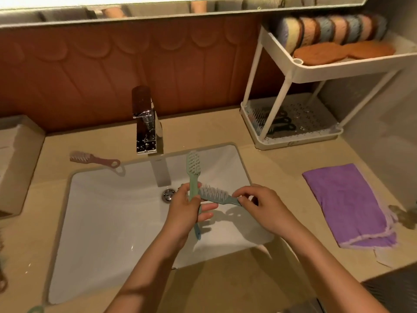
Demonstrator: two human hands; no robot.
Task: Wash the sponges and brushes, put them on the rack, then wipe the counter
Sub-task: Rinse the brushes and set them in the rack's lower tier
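Green brush [193, 164] is gripped upright in left hand [188, 210] & grey-blue brush [214, 194] is pinched by its handle in right hand [259, 204], both over the sink [101, 222]; brush-washing is judged underway, w/ transfer to rack [338, 70] needed next, pink brush [90, 158] left on counter [270, 168].

Warm, dim, amber light fills the frame. A blown-out white strip runs along the top edge, and the light falls from up there. The left hand [185, 211] with its green brush [193, 168] and the right hand [259, 204] with its grey brush [214, 194] cast soft shadows down and right onto the sink [108, 211]. Small glints speckle the chrome faucet [146, 132]. Wide-angle bending tilts the rack [338, 68] at upper right. The lower corners are smeared and soft.
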